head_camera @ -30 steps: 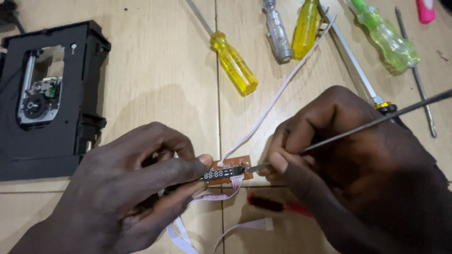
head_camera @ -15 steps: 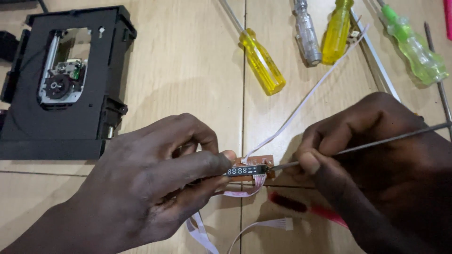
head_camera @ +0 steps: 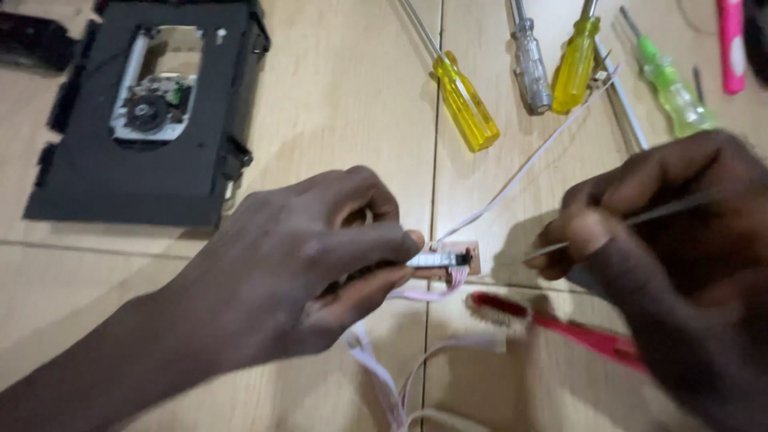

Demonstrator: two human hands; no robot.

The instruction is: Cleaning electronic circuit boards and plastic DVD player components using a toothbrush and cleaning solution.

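the left hand pinches a small circuit board between thumb and fingers, holding it low over the wooden table near the seam between two panels. only the board's right end shows, brownish with a dark part on top; the rest is hidden inside the grip. thin pale ribbon cables trail from under the board toward the bottom edge, where they are cut off, and one pale wire runs up and right toward the tools.

the right hand is closed around a thin metal rod, fingers pressed together on it; its tip sits just right of the board, apart from it. the hand is blurred and its lower part runs out of view. below it lies a red toothbrush, partly covered by the hand.

at upper left rests a black disc drive, its top edge cut off. along the top lie a yellow screwdriver, a clear-handled one, another yellow one, a green one and a pink object, hard to make out.
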